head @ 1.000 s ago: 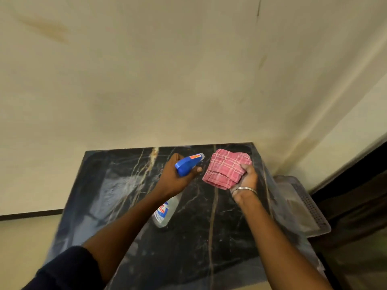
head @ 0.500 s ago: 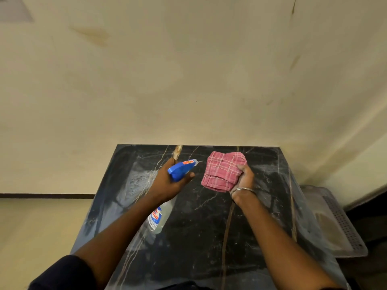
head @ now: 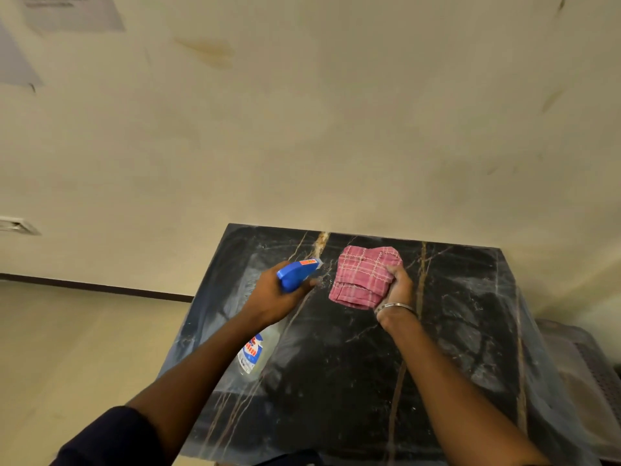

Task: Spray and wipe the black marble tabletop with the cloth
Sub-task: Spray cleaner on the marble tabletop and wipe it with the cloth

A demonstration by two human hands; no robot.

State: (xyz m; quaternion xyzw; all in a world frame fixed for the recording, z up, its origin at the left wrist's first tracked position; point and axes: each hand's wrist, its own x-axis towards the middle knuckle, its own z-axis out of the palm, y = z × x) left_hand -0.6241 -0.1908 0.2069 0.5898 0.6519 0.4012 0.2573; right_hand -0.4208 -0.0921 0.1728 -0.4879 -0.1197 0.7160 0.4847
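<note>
Above the black marble desk (head: 453, 331), the left hand (head: 272, 301) grips a clear spray bottle (head: 255, 354); the right hand (head: 396, 290) clutches a folded pink cloth (head: 363, 275).

2 paper sheets (head: 70, 11) on the stained cream wall (head: 336, 129); a grey perforated tray (head: 584, 375) (partly cropped) at right.

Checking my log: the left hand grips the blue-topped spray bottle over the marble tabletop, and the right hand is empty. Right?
Not quite. The head view shows the right hand gripping a folded pink checked cloth. The left hand does grip the spray bottle over the tabletop.
</note>
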